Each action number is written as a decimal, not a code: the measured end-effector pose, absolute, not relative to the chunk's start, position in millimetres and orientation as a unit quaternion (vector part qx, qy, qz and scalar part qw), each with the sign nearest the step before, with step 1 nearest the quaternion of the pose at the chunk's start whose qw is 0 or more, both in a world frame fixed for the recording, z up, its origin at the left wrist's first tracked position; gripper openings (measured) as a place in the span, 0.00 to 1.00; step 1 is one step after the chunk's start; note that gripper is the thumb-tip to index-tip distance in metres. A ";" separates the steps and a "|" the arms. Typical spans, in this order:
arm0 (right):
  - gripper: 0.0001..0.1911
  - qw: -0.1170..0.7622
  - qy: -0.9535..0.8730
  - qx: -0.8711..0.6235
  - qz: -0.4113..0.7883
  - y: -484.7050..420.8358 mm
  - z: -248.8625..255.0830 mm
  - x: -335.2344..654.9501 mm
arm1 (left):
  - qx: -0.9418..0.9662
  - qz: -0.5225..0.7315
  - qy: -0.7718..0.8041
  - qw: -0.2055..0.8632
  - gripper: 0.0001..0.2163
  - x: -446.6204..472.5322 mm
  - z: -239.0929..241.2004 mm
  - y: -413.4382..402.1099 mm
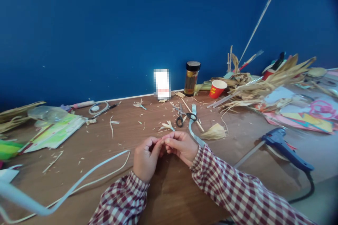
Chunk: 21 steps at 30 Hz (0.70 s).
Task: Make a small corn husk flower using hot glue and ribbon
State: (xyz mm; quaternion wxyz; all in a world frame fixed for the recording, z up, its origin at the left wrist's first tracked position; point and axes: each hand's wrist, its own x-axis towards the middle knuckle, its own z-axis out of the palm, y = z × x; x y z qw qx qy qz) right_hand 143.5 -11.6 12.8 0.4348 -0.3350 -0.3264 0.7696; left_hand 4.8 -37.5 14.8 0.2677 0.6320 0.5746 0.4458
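My left hand (146,156) and my right hand (181,146) meet over the near middle of the table, fingertips pinched together. Whatever sits between the fingers is hidden or too small to name. Just beyond my right hand's knuckles is a small pale flower-like piece (166,125) with petals and a light blue end; I cannot tell whether it touches the fingers. Farther back lie black-handled scissors (180,119), partly spread, beside a light blue ribbon (192,126) that runs behind my right wrist. A dried husk piece (214,132) rests right of the ribbon.
A blue glue gun (287,147) with its cord lies at right. Behind stand a lidded jar (192,79), a red paper cup (218,89) and a heap of dried husks (248,82). A light blue strip (79,186) loops up at left. Small scraps litter the table (100,161).
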 end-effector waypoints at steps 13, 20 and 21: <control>0.12 0.437 -0.379 -0.376 0.724 -8.9 7.2 143.1 | 0.678 0.427 0.576 0.165 0.08 4.3 12.2 -37.8; 0.12 0.427 -0.341 -0.354 0.759 -9.6 11.7 144.7 | 0.655 0.430 0.583 0.214 0.09 6.9 13.6 -38.7; 0.12 0.428 -0.338 -0.352 0.761 -10.0 12.4 144.4 | 0.652 0.431 0.583 0.220 0.09 6.8 13.2 -38.8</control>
